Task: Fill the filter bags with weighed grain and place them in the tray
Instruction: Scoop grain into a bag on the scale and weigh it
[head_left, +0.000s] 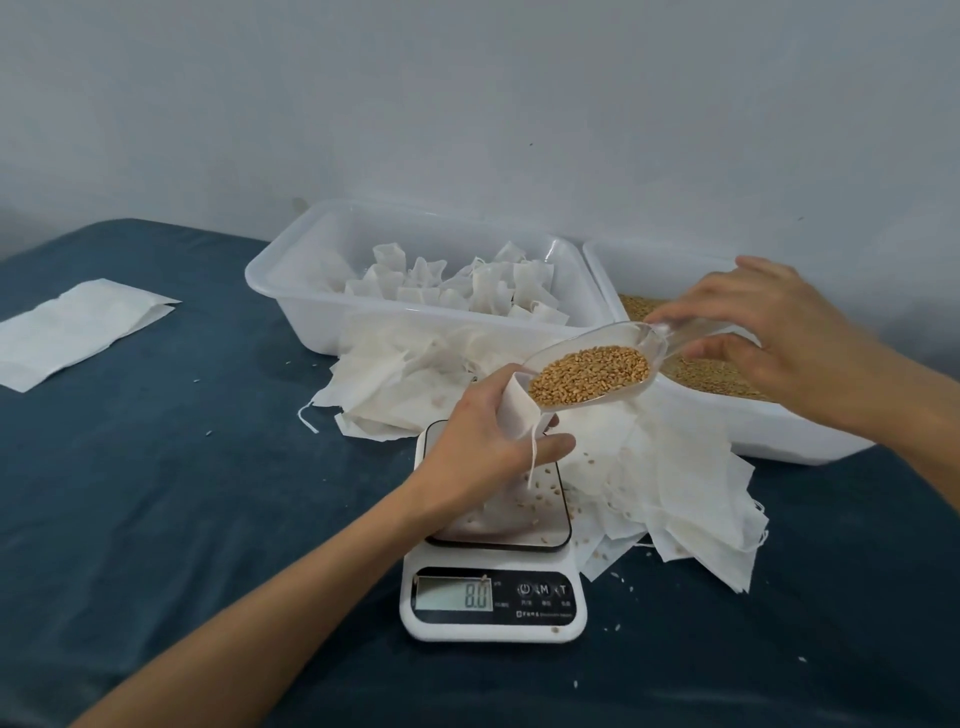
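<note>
Over the small kitchen scale (493, 530) in the middle of the blue-covered table (156, 467), the left hand (483, 436) holds an open filter bag (517, 410), its fingers curled round the bag's neck so the mouth faces up toward the scoop and the bottom hangs down onto the weighing plate; that way, I'd guess, the display (454, 593), which seems to read 8.0, can track what goes in. The left forearm comes in low from the near edge, wrist bent slightly inward. The right hand (769, 332) reaches across from the right, pinching the handle of a clear plastic scoop (592, 371) between thumb and fingertips, the remaining fingers spread loosely above. The scoop is heaped with grain (589, 375) and tilted, its lip touching the bag's mouth, ready to pour. Just behind it sits the tub of loose grain (727, 415), close enough for easy refills. The white tray (311, 306) at the back already holds many filled bags (457, 286), and a heap of empty bags (665, 483) lies between tray and scale, within reach. Stray kernels dot the scale plate, so spilling looks like the main risk
</note>
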